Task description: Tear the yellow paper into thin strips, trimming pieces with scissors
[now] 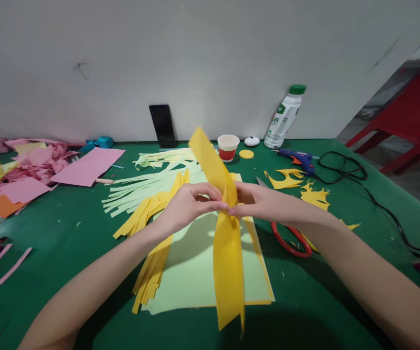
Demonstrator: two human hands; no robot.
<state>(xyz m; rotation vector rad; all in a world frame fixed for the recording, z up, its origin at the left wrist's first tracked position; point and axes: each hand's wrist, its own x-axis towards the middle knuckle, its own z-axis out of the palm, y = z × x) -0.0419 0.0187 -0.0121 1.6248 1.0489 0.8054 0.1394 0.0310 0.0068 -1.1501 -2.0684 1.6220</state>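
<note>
A long yellow paper strip point(228, 257) is held upright above the table, pinched in at its middle. My left hand point(197, 201) grips the pinched part between thumb and fingers from the left. From the right, my right hand point(250, 198) closes on the same spot, its fingers partly hidden behind the paper. One end of the strip points up and left, the other hangs toward me. Underneath lies a stack of pale green paper sheets point(191, 272) with yellow sheets showing at its edges. Cut yellow strips point(151, 272) rest along the stack's left side.
Red-handled scissors point(292, 248) lie right of the stack, near yellow scraps point(314, 197) and a blue glue gun point(299, 159) with a black cord. A paper cup point(228, 148), a bottle point(285, 119) and a phone point(162, 125) stand near the wall. Pink paper point(89, 165) covers the left.
</note>
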